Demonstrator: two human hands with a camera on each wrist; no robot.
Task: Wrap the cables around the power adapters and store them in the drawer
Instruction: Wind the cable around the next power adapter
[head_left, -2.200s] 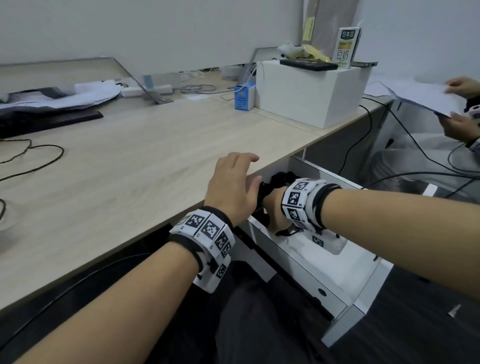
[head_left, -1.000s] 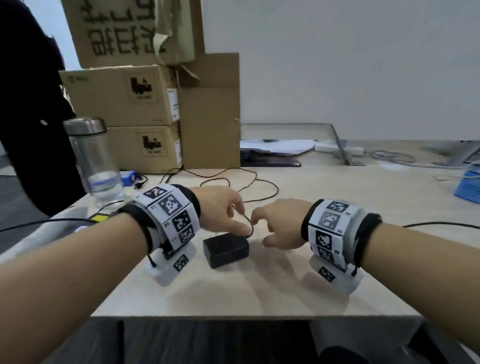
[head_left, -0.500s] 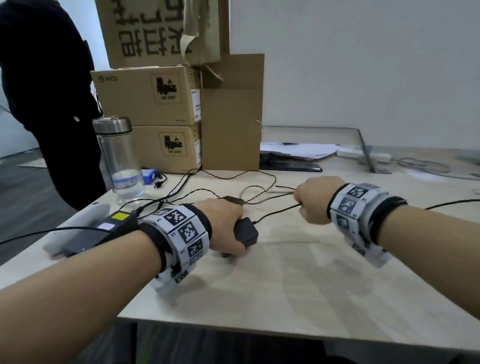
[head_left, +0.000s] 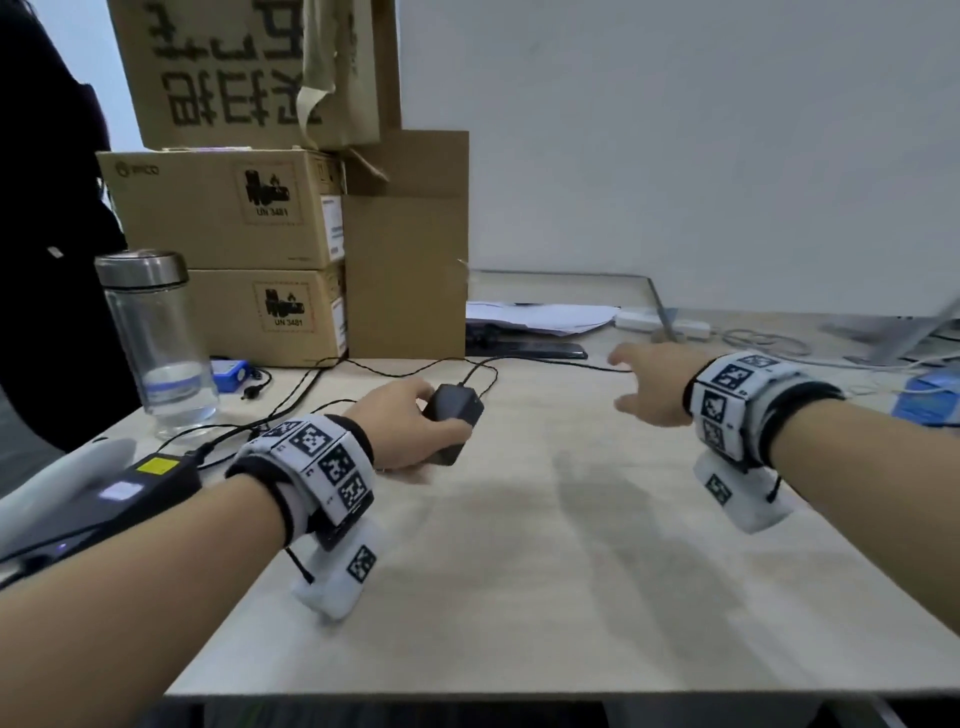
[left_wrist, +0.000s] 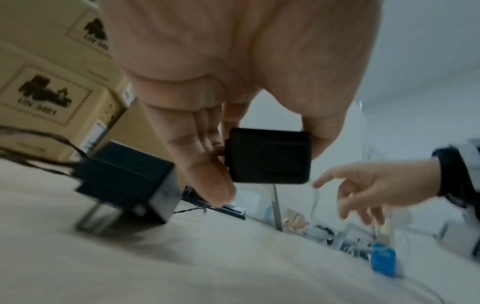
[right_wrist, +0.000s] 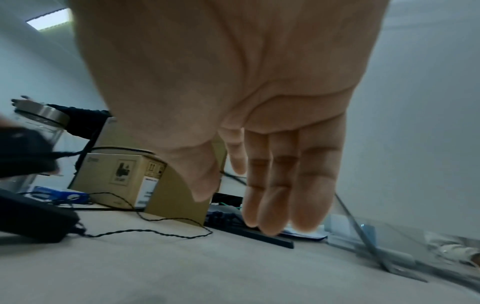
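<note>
My left hand (head_left: 410, 421) grips a small black power adapter (head_left: 454, 408) just above the wooden desk (head_left: 545, 545); in the left wrist view the adapter (left_wrist: 269, 156) sits between thumb and fingers. A second black adapter (left_wrist: 124, 185) with metal prongs stands on the desk beside it. A thin black cable (head_left: 545, 359) runs from the held adapter toward the back. My right hand (head_left: 641, 384) hovers to the right, fingers straight (right_wrist: 280, 185) and holding nothing. The drawer is out of view.
A large black power brick (head_left: 150, 483) with a yellow label lies at the left edge, more cables around it. A water bottle (head_left: 156, 338) and stacked cardboard boxes (head_left: 234, 218) stand behind. Papers on a dark flat device (head_left: 530, 332) and a white power strip (head_left: 660, 322) lie at the back.
My hands came from the drawer to this desk end. The left hand took hold of the adapter. The right hand, fisted on the cable half a second ago, has let go and opened, moving right.
</note>
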